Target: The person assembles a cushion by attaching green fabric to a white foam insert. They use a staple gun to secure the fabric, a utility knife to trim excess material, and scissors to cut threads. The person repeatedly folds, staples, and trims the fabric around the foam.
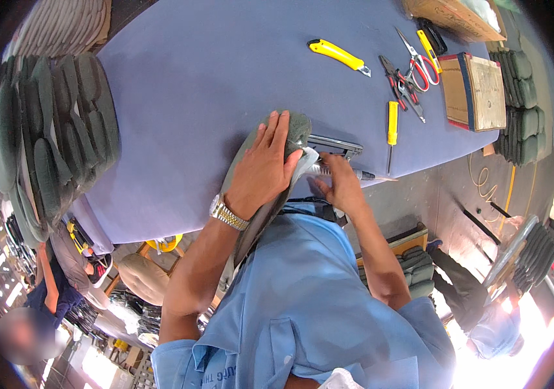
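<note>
One head view, catalogued from the hands outward.

Left hand (260, 170), one: wearing a gold-and-silver metal wristwatch (227, 212), laid flat with fingers extended side by side and thumb apart, on a long, dark grey-green, fabric-covered padded piece (300, 124). Said piece lies over the near middle of the table, one end toward the wearer's body, pale lining showing along its right edge.

Right hand (340, 185), one: curled at a black-and-silver metal tool (349, 148) just beside the padded piece; the palm is hidden, so whether the fingers are clamped on the tool cannot be told. Hands apart from each other.

Table covering, one: smooth blue-grey cloth (179, 91).

Hand tools, on the cloth beyond and to the right: broad yellow utility knife (336, 54); slim yellow cutter (428, 49); scissors with red-and-white handles (414, 57); red-and-black-handled pliers (410, 99); yellow-handled screwdriver (392, 123), shaft toward the wearer.

Boxes, two: brown cardboard box with blue and red edging (474, 94), right; open cardboard carton (448, 18), upper right corner.

Stock: dark grey-green padded pieces (72, 123), massed at the table's left end.
</note>
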### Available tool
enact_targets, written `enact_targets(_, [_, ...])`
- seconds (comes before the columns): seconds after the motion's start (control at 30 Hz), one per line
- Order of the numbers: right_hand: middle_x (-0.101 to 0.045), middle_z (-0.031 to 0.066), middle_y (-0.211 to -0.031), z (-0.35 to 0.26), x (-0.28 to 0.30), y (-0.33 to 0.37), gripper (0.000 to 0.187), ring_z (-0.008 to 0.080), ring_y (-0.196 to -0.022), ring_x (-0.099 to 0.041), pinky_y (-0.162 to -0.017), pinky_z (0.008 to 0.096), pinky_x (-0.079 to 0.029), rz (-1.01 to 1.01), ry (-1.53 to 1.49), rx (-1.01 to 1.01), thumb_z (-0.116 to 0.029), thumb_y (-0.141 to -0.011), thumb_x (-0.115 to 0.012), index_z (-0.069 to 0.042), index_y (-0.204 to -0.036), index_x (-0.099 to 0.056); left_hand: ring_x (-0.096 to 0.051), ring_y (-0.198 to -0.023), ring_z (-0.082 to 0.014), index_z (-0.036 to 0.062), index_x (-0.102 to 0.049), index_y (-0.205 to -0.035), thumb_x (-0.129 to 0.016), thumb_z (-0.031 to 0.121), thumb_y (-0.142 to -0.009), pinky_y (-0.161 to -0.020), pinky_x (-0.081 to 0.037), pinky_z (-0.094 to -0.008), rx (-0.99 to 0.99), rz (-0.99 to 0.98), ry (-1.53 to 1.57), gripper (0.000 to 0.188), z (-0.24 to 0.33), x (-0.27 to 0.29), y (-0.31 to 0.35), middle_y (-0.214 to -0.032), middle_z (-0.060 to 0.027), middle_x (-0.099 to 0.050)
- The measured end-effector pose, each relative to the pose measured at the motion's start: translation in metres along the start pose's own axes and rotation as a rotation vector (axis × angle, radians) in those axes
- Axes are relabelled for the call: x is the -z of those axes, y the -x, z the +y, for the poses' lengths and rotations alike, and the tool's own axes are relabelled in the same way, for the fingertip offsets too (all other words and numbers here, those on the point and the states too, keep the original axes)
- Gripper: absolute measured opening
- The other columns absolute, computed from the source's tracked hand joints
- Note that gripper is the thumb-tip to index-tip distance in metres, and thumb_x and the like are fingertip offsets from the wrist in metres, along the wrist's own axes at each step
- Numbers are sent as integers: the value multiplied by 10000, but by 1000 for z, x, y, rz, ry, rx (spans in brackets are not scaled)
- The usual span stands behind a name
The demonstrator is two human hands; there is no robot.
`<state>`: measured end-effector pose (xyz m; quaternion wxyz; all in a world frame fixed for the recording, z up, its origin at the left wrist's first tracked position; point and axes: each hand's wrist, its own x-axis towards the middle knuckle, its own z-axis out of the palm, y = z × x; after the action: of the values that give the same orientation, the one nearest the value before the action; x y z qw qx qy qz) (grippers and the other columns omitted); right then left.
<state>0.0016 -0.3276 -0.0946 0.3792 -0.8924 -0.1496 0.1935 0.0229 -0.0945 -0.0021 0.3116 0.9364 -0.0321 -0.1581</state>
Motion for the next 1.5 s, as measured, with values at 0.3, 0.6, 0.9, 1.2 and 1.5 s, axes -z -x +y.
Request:
enact_targets(0.3, [-658,216,-1113,-11,8,-16,754,421,-1085,-630,-940,501,-524,-165,78,13,-113,-719,-778,-81,-1421,-506,-470,-1393,-509,41,-257,-1609,-582,351,-1032,-1014,-535,-553,42,22,-45,732,5,2,1,-1592,-301,-380])
enact_targets(0.6, [-685,167,-1197,-41,96,17,694,258,-1129,-677,-975,354,-523,61,-524,-370,-51,-726,-770,-15,-1388,-565,-511,-1370,-482,36,-293,-1601,-606,317,-1018,-1059,-513,-499,30,66,-62,719,10,-1,6,-1582,-293,-407])
enact_targets(0.9, [-680,170,-1250,-79,103,-5,651,261,-1161,-675,-1019,355,-503,-44,-463,42,-49,-710,-767,18,-1339,-615,-493,-1396,-471,67,-311,-1606,-623,333,-986,-961,-558,-598,24,95,-24,743,4,-9,5,-1606,-240,-401])
enact_targets(1.2, [-663,139,-1249,-85,92,-18,604,204,-1141,-657,-997,325,-498,-114,-438,86,-20,-764,-760,20,-1344,-597,-447,-1432,-465,15,-252,-1616,-661,123,-883,-1135,-456,-494,43,-6,-15,846,4,8,6,-1617,-283,-356])
enact_targets(1.5, [-632,155,-1334,-69,89,-20,835,282,-1235,-626,-1070,388,-477,-130,-552,209,-170,-691,-808,-54,-1465,-517,-335,-1481,-515,-45,-204,-1614,-649,134,-831,-1232,-295,-567,-166,97,125,918,-1,2,-8,-1622,-337,-293])
